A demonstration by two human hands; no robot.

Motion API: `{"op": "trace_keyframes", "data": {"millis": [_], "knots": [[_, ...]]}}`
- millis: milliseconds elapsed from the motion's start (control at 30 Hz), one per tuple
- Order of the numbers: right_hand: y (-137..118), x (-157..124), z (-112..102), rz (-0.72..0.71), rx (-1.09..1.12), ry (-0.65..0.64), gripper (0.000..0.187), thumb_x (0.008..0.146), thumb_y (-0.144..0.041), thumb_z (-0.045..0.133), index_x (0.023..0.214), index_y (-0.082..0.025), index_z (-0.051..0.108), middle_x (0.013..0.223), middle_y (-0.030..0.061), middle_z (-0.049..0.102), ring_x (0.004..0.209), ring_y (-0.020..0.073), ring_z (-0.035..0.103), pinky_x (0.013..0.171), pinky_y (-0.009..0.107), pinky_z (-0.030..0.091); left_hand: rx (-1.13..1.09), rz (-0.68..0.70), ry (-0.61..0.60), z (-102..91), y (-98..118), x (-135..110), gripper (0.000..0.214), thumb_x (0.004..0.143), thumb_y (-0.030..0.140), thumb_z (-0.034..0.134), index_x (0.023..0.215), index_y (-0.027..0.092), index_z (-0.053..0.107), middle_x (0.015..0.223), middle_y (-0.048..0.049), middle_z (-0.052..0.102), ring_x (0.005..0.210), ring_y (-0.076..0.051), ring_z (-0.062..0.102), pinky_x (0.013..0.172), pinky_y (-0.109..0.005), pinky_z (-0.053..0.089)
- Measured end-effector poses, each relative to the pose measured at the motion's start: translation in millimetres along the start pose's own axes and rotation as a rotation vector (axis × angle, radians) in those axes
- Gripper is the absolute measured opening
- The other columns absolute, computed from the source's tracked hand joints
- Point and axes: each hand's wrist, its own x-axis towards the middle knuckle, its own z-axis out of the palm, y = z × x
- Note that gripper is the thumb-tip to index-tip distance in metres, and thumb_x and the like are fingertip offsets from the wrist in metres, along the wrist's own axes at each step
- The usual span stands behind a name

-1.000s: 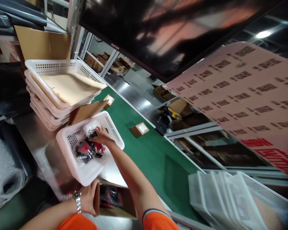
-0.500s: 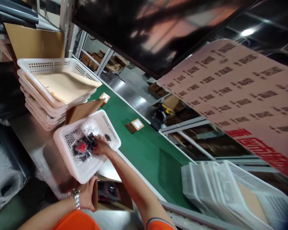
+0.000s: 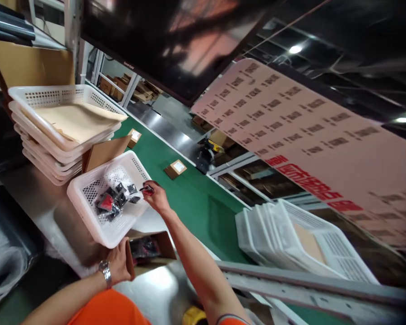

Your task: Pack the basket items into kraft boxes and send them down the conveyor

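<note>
My right hand (image 3: 158, 197) is just past the right rim of a white plastic basket (image 3: 88, 223), pinching a small dark packet (image 3: 148, 189) with a bit of red. Inside the basket lie several small black plastic packets (image 3: 122, 198) and a red one (image 3: 106, 203). Below the basket, my left hand (image 3: 119, 262), with a metal watch on the wrist, grips the left wall of an open cardboard box (image 3: 169, 247). Dark, shiny plastic-wrapped items (image 3: 145, 248) sit in that box.
Stacked white baskets (image 3: 50, 158) stand at left, beside a cardboard flap (image 3: 106, 153). A green conveyor (image 3: 192, 203) carries small labelled boxes (image 3: 176, 169). More nested baskets (image 3: 274, 230) stand at right, behind a metal rail (image 3: 291, 282). A dark screen (image 3: 162, 40) hangs overhead.
My right hand has lifted out of the packets and moved right to the basket's rim, carrying a small dark packet. My left hand stays on the box. The camera view has turned right.
</note>
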Motion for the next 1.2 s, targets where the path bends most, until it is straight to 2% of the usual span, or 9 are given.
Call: {"op": "trace_keyframes", "data": {"millis": [167,300,433,533,667,833,933,1067,1200], "knots": [[5,-99,-33,0.066,0.213,0.141,0.022,0.084,-0.04,0.071,0.1,-0.025,0.068,0.127,0.0144,0.073,0.123,0.0328,0.069,0.109,0.048,0.055,0.052,0.115,0.129,4.4,-9,1,0.124,0.047,0.025,0.085,0.16,0.024,0.034,0.154,-0.0211,0.056,0.145,-0.051,0.057,0.126,-0.06,0.048],[24,-185,1,0.195,0.244,-0.002,0.026,0.082,-0.039,0.074,0.104,-0.025,0.068,0.125,0.0143,0.072,0.121,0.0347,0.07,0.106,0.052,0.058,0.084,0.131,0.132,-1.0,-9,0,0.12,0.05,0.026,0.088,0.158,0.023,0.035,0.152,-0.0198,0.058,0.142,-0.05,0.059,0.122,-0.062,0.049],[35,-226,40,0.316,0.04,-0.06,0.052,0.084,-0.049,0.079,0.128,-0.024,0.067,0.141,0.0181,0.063,0.133,0.0394,0.062,0.114,0.059,0.053,0.113,0.17,0.134,-7.5,-5,0,0.123,0.047,0.027,0.093,0.155,0.013,0.037,0.153,-0.0253,0.055,0.146,-0.049,0.055,0.124,-0.055,0.049],[30,-232,39,0.341,-0.084,-0.066,0.069,0.091,-0.056,0.074,0.149,-0.023,0.058,0.156,0.0221,0.053,0.148,0.0429,0.05,0.122,0.065,0.044,0.12,0.188,0.129,-9.6,-4,2,0.122,0.05,0.03,0.093,0.156,0.014,0.036,0.153,-0.0252,0.056,0.146,-0.048,0.055,0.124,-0.058,0.048],[22,-238,10,0.28,-0.183,-0.119,0.08,0.093,-0.058,0.074,0.16,-0.022,0.052,0.168,0.0234,0.042,0.158,0.0473,0.036,0.125,0.07,0.037,0.106,0.182,0.105,-10.2,-4,5,0.123,0.05,0.032,0.092,0.156,0.012,0.035,0.151,-0.0273,0.056,0.143,-0.049,0.058,0.122,-0.061,0.049],[29,-234,-11,0.302,-0.14,-0.357,0.069,0.084,-0.048,0.087,0.145,-0.023,0.069,0.145,0.019,0.063,0.117,0.0331,0.07,0.1,0.045,0.058,0.095,0.15,0.1,-10.8,-3,3,0.123,0.049,0.03,0.092,0.156,0.017,0.035,0.154,-0.0239,0.055,0.144,-0.046,0.057,0.122,-0.058,0.049],[38,-212,-3,0.359,-0.175,-0.491,0.045,0.08,-0.038,0.091,0.123,-0.024,0.082,0.121,0.0123,0.073,0.094,0.0251,0.072,0.088,0.035,0.057,0.1,0.205,0.126,-13.1,0,1,0.12,0.05,0.03,0.092,0.155,0.014,0.037,0.152,-0.0244,0.055,0.144,-0.045,0.057,0.122,-0.056,0.05],[48,-180,25,0.445,-0.201,-0.635,0.022,0.072,-0.017,0.09,0.093,-0.021,0.086,0.094,0.0073,0.079,0.086,0.0246,0.073,0.081,0.03,0.056,0.107,0.261,0.143,-15.6,0,0,0.117,0.052,0.034,0.093,0.153,0.01,0.039,0.15,-0.0265,0.056,0.142,-0.045,0.059,0.12,-0.056,0.051],[47,-168,47,0.469,-0.237,-0.633,0.012,0.086,-0.011,0.073,0.09,-0.015,0.084,0.09,0.0135,0.082,0.09,0.0274,0.076,0.083,0.032,0.057,0.11,0.245,0.119,-12.2,-4,2,0.121,0.05,0.034,0.092,0.155,0.011,0.036,0.152,-0.0265,0.056,0.144,-0.046,0.058,0.122,-0.059,0.05]]}}
